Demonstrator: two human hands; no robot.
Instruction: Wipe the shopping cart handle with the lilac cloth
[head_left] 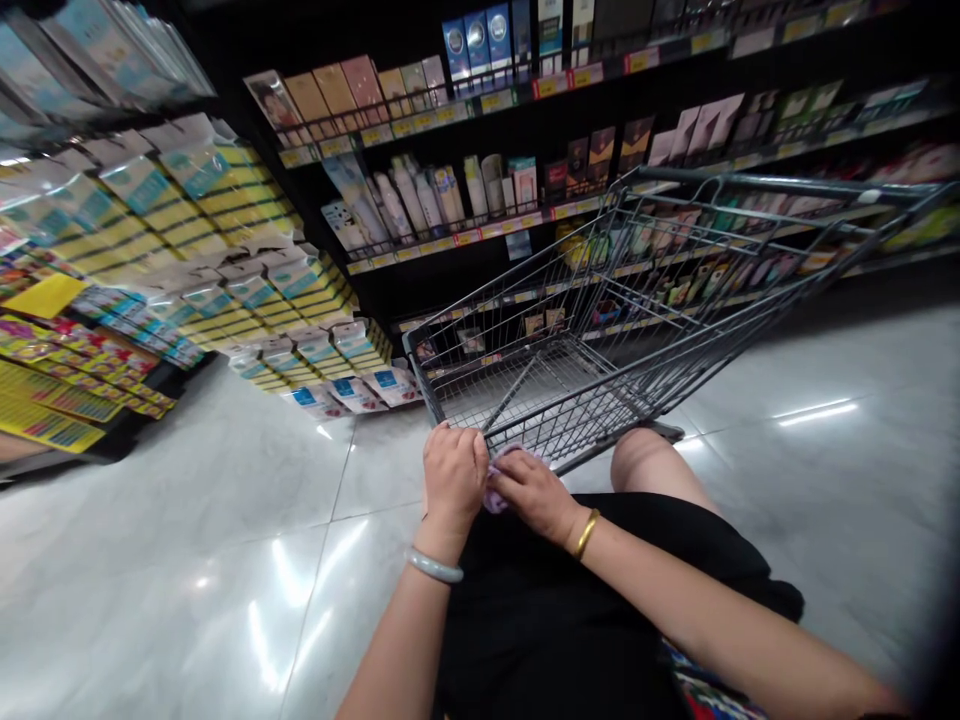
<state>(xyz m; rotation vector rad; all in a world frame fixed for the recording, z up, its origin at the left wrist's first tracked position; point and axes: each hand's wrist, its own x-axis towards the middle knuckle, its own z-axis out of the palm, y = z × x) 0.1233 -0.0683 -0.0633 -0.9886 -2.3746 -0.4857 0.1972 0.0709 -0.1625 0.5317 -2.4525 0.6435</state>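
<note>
A grey wire shopping cart (570, 405) stands close in front of me, its basket holding no goods that I can see. My left hand (455, 468), with a pale bangle at the wrist, is closed round the cart's near corner. Just to its right, my right hand (534, 492) presses a crumpled light purple cloth (496, 494) against the cart's near side, low by the same corner. A gold bangle circles the right wrist. Part of the cloth is hidden under the fingers.
Shelves (420, 250) of boxed and bottled goods run behind the cart. Yellow-striped packs (247, 200) hang at the left, with a low display of bright packets (67, 370) beyond them. Shiny grey floor tiles (225, 540) reflect the lights. My bent knee (660, 465) is near the cart's underside.
</note>
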